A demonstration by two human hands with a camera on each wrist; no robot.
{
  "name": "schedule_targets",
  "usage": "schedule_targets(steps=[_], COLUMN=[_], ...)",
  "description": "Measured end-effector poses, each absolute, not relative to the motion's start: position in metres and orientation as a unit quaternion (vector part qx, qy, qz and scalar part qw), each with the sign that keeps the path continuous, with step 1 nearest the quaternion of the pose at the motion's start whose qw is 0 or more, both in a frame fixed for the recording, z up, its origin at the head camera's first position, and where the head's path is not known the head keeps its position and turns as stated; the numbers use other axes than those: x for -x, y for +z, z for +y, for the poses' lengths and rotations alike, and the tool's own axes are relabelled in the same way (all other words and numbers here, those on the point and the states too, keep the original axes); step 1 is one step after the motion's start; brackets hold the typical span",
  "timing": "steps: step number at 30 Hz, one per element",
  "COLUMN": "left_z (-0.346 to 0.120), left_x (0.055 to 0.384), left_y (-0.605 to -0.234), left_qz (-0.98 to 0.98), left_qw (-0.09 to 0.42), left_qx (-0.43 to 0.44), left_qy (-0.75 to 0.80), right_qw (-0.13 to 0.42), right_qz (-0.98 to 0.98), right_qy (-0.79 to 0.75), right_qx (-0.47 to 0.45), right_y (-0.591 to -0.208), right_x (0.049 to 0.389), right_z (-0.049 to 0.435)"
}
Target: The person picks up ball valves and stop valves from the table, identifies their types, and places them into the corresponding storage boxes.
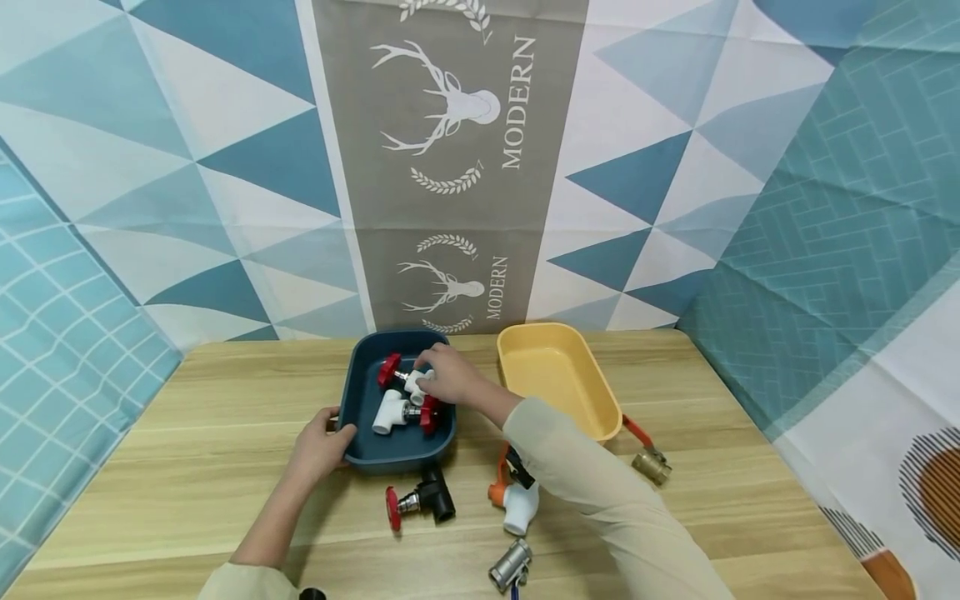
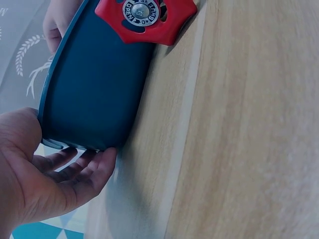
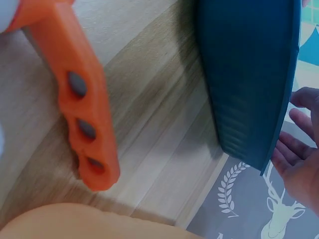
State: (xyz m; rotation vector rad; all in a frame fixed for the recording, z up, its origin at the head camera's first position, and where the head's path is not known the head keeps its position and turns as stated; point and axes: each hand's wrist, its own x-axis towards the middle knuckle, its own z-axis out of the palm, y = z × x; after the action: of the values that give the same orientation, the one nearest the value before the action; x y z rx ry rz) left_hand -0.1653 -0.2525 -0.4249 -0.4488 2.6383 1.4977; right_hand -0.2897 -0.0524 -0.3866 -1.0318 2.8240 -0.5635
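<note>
A person's two hands work at a blue tray [image 1: 366, 383] by the far edge of a wooden desk [image 1: 225, 433], left of its middle, the tray's slightly longer axis running from the far edge toward the near one. In the tray's far half lies the far white valve [image 1: 414, 385], its stem axis slanting from a red handwheel on the left to a white tee body on the right. The right hand [image 1: 453, 375] reaches over the tray's right rim, thumb and fingers bent at the right end of that body, the handwheel lying to the left beyond the fingertips; these are partly hidden, and whether they grip cannot be told. The near white valve [image 1: 387, 413] lies the opposite way, body left and red handwheel right, roughly parallel to the desk's near edge. The left hand [image 1: 318, 446] holds the tray's left wall toward its near corner, thumb over the rim, other fingers against the outside. Just beyond the tray's near wall, a black valve [image 1: 435, 493] turns its red handwheel toward the desk's left edge. Right of the blue tray stands a yellow tray [image 1: 547, 375], with a brass valve [image 1: 651, 467] by its near right corner. Closer to the desk's near edge lie an orange-levered white valve [image 1: 519, 508] and a steel valve [image 1: 512, 565], its blue handle pointing toward that edge
</note>
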Motion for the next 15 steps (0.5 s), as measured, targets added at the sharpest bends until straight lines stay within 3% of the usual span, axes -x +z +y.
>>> schedule_targets(steps=[15], left_z=[-0.253], left_x=[0.164], left_y=[-0.425], left_qz=[0.867], left_qw=[0.036], left_qx=[0.142], left_qy=[0.477], right_qw=[0.007], right_qz=[0.923], right_qy=[-0.222], right_qx=[0.314], right_y=[-0.390], right_x=[0.285], right_z=[-0.038])
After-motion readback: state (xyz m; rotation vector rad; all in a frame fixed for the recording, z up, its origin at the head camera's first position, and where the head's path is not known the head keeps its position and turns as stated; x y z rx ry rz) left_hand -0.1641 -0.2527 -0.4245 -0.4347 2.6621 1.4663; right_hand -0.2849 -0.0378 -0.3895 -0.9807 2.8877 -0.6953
